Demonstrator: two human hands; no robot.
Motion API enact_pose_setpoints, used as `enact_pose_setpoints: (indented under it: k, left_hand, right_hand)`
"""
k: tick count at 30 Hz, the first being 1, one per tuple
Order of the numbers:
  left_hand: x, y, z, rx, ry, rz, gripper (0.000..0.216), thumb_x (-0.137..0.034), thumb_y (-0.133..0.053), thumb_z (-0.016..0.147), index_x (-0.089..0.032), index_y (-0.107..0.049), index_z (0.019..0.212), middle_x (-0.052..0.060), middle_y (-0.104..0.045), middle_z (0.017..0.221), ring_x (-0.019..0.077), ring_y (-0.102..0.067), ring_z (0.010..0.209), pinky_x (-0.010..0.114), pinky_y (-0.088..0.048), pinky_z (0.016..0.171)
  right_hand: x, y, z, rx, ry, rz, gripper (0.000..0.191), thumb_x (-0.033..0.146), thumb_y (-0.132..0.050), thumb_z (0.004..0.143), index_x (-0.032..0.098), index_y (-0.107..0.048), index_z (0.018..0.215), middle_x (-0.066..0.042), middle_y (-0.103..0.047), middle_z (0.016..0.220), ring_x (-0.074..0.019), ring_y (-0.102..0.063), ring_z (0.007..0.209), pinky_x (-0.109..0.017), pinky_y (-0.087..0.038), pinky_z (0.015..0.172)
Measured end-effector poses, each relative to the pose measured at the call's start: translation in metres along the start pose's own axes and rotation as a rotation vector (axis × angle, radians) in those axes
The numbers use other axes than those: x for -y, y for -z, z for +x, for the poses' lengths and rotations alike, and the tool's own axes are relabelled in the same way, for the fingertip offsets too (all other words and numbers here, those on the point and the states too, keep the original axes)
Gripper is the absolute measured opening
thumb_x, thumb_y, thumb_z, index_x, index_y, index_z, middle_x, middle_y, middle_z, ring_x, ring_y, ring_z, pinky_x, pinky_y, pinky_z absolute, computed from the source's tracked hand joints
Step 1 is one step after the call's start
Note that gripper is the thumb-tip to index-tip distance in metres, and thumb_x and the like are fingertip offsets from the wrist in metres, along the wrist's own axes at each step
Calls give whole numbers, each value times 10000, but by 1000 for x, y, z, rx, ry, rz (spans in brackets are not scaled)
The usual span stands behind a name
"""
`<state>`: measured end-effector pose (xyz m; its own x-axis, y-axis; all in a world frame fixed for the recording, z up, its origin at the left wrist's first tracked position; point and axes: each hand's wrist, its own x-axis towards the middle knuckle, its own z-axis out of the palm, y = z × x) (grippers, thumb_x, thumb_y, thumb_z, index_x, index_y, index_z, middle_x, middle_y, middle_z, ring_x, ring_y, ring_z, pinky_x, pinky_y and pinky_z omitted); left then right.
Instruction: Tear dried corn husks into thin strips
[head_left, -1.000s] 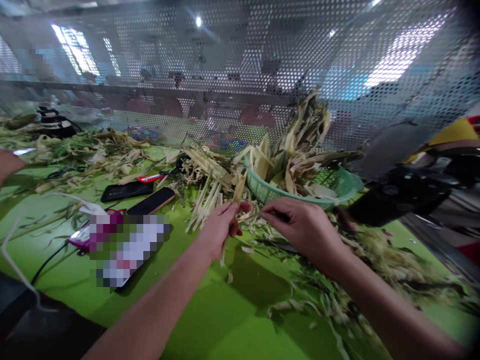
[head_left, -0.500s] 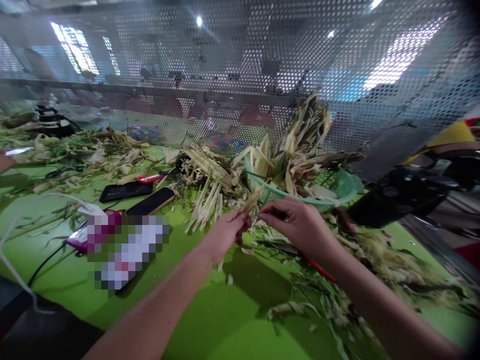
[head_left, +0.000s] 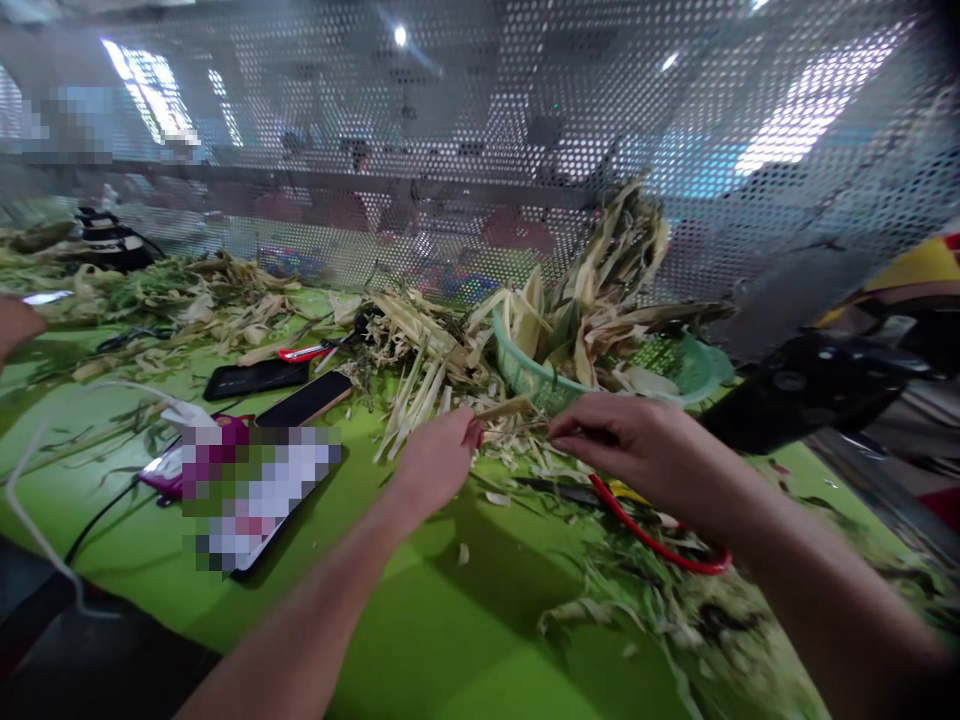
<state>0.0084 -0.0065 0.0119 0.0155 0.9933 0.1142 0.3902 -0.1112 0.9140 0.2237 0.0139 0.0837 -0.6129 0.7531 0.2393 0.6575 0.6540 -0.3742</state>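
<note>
My left hand (head_left: 439, 455) is closed on a small piece of dried corn husk (head_left: 511, 408), whose tip sticks out beyond the fingers. A thin pale strand seems to run from it to my right hand (head_left: 630, 432), which is pinched at the fingertips; its far end is hidden there. Both hands hover over the green table (head_left: 450, 650), in front of a green plastic basket (head_left: 529, 378). Below my right hand lie red-handled scissors (head_left: 664, 552), their dark blades pointing left. Husk scraps are scattered under the hands.
Husks (head_left: 581, 340) fill the basket, with pale strips (head_left: 412, 400) beside it. Phones (head_left: 304, 400), a purple device (head_left: 172, 470) and cables lie left. A perforated metal screen (head_left: 450, 120) stands behind; a black clamp arm (head_left: 795, 385) is right. Another person's hand (head_left: 16, 325) shows at left.
My hands have moved apart, the right one to the right and the left one slightly left. The husk piece now lies flatter, and more of the red scissor handle shows.
</note>
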Motion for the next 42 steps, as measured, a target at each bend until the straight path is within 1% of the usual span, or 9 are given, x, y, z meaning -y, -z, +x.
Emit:
enact_pose_setpoints:
  k: [5,13,16,21,25,31,34,37,42]
  left_hand:
    - [-7,0,-8,111,-159,161,290,-202,-554,833,-216,-477,554,-11,-402,521,137,-266,509,284,-226,580]
    - [-23,5,-18,702,-256,-157,207,-287,-509,883,-214,-651,751,35,-624,766,154,-535,706,257,-391,640]
    - [-20,8,-14,613,-80,-531,233,-368,-511,895,-194,-645,818,34,-587,806,119,-506,678,236,-415,628]
    - [-8,5,-2,184,164,-715,225,-383,-569,841,-175,-601,761,-1,-522,723,87,-440,592,220,-375,572]
    - [-1,2,4,46,196,-563,191,-310,-517,835,-181,-563,701,-6,-502,674,106,-415,587,233,-305,541]
    - [0,1,2,-50,9,-6,228,-288,-503,866,-209,-517,652,3,-446,584,154,-400,571,280,-258,588]
    - [-3,0,-3,41,-63,297,227,-258,-438,898,-208,-528,696,19,-444,585,177,-439,607,288,-278,620]
    - [-9,2,-9,280,-210,545,273,-253,-319,937,-206,-579,869,45,-559,720,174,-474,649,291,-309,640]
    - [-19,7,-11,532,-281,183,227,-321,-399,929,-211,-594,891,34,-615,875,160,-516,756,274,-362,676]
  right_hand:
    - [17,25,-11,-53,124,-86,188,362,-568,890,255,-717,848,-29,-697,833,-171,-642,725,-287,-463,648]
    - [-15,9,1,-148,-46,216,277,464,-651,817,195,-715,806,-40,-696,771,-184,-635,709,-287,-475,646]
    - [-21,-5,7,-121,-78,246,249,419,-649,815,180,-718,801,-35,-705,762,-186,-642,706,-277,-475,633]
    - [0,-22,7,-39,52,120,129,245,-598,857,205,-719,836,-23,-715,824,-164,-660,745,-253,-480,686]
    - [21,-29,2,-32,179,3,186,175,-536,888,218,-717,881,-28,-715,849,-152,-662,760,-242,-471,686]
    - [31,-27,-6,-68,311,-144,237,184,-489,920,214,-724,906,-43,-704,779,-147,-641,679,-243,-454,627]
    - [26,-19,-6,-120,321,-153,229,204,-489,927,205,-719,917,-46,-712,805,-150,-644,681,-248,-458,623]
    - [12,-9,-2,-161,267,-90,191,230,-525,918,197,-713,914,-42,-719,840,-156,-658,721,-252,-470,653]
    - [-22,-11,5,-169,14,169,185,358,-629,856,198,-711,811,-18,-714,776,-178,-654,718,-264,-478,666]
